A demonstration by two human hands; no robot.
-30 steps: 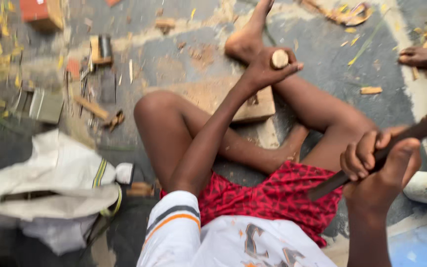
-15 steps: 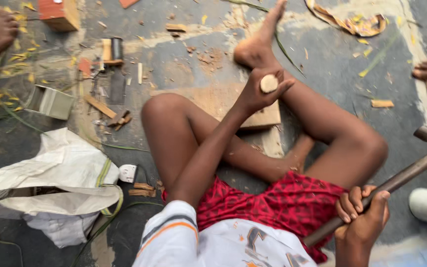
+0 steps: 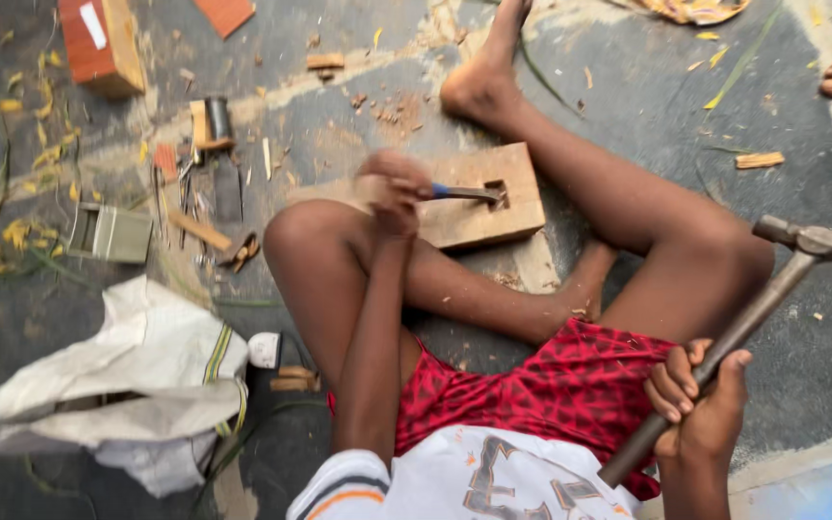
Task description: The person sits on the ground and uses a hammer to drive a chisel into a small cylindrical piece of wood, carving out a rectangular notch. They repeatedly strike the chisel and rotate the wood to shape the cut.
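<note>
The left hand (image 3: 392, 188) has its fingers wrapped around a chisel (image 3: 464, 193), whose dark metal blade reaches from the fist into a rectangular mortise in the pale wooden block (image 3: 479, 221). The right hand (image 3: 700, 409) has its fingers closed around a claw hammer (image 3: 758, 308), whose worn grey head is raised well above that fist.

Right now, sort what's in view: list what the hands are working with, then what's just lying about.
In use:
left hand holding a chisel
wooden block, chisel tip in its slot
right hand gripping a claw hammer

Lying about:
white sack
orange wooden block
small grey box
wood scraps
</note>
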